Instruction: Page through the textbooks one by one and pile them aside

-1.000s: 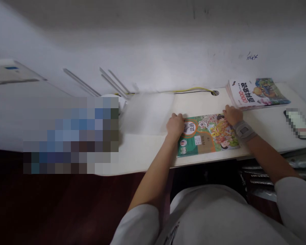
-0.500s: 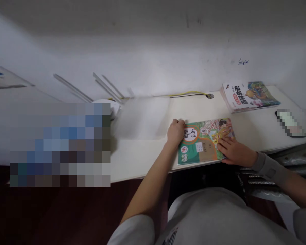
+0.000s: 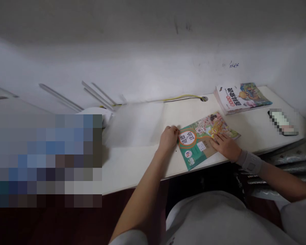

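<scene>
A thin textbook (image 3: 200, 152) with a green and orange illustrated cover lies face up and askew near the desk's front edge. My left hand (image 3: 168, 137) has its fingers curled at the book's upper left corner, and the fingertips are partly hidden there. Over the right part of the cover, my right hand (image 3: 226, 146) lies flat with its fingers stretched out. A grey band (image 3: 250, 162) is around my right wrist. Left of my left hand, a translucent sheet or cover (image 3: 135, 124) rests on the desk.
A stack of books (image 3: 242, 98) stands at the back right. In front of it lies a phone (image 3: 283, 122), its screen blurred out. A yellow cable (image 3: 182, 97) runs along the wall into a hole in the white desk (image 3: 127, 170). The left side is pixelated.
The textbook has turned counter-clockwise on the desk, its right end swinging away from me. Both hands have stayed on it. The whole view has shifted a little to the right.
</scene>
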Action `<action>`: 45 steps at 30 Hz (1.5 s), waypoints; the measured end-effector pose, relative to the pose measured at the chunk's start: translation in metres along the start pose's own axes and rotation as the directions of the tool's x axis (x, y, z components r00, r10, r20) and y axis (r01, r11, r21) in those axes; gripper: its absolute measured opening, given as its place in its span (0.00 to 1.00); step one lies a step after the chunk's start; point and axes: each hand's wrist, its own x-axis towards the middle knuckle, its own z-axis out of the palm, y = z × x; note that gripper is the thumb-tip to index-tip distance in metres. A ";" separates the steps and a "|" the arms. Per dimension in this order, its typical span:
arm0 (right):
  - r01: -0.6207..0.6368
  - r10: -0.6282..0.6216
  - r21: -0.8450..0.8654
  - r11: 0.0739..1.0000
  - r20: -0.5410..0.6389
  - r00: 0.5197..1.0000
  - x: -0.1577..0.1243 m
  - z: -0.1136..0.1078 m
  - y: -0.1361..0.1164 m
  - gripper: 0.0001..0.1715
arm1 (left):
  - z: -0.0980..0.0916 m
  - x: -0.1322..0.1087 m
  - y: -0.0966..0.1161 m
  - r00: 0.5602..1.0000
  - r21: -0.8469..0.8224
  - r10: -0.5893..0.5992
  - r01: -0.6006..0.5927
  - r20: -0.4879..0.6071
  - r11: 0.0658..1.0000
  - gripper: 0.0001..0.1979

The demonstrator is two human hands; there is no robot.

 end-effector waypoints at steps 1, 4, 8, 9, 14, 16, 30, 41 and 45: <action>0.016 -0.016 0.005 1.000 -0.010 1.000 0.001 0.003 0.004 0.18 | -0.002 0.003 0.000 1.000 -0.009 0.003 -0.003 0.025 1.000 0.11; 0.060 -0.060 -0.003 0.998 -0.020 0.998 0.002 0.008 0.011 0.19 | -0.005 0.016 0.015 0.995 -0.050 0.078 -0.075 0.067 0.996 0.10; 0.067 -0.068 -0.056 0.996 -0.019 0.998 0.002 0.009 0.007 0.18 | 0.004 0.039 0.066 0.964 -0.147 0.242 -0.225 0.110 0.963 0.10; 0.059 -0.060 -0.060 0.996 -0.019 0.998 0.002 0.010 0.005 0.18 | 0.008 0.046 0.079 0.958 -0.161 0.259 -0.238 0.122 0.958 0.10; 0.035 -0.034 0.059 0.998 -0.011 0.999 -0.003 0.006 0.004 0.20 | 0.025 0.078 0.113 0.957 -0.145 0.244 -0.222 0.157 0.964 0.12; 0.084 -0.090 0.199 0.976 0.022 0.996 -0.005 0.000 0.015 0.23 | 0.028 0.087 0.114 0.958 -0.104 0.220 -0.203 0.185 0.974 0.11; -0.204 0.088 0.345 0.916 0.324 0.942 0.117 0.039 0.134 0.11 | 0.017 0.071 0.110 0.959 0.178 0.126 -0.175 0.256 0.968 0.15; -0.217 0.043 0.373 0.902 0.421 0.906 0.107 0.037 0.137 0.16 | -0.016 0.031 0.068 0.936 0.330 0.027 -0.151 0.351 0.932 0.13; -0.230 -0.011 0.397 0.888 0.519 0.854 0.117 0.031 0.142 0.14 | -0.019 0.032 0.072 0.919 0.321 0.018 -0.156 0.394 0.934 0.14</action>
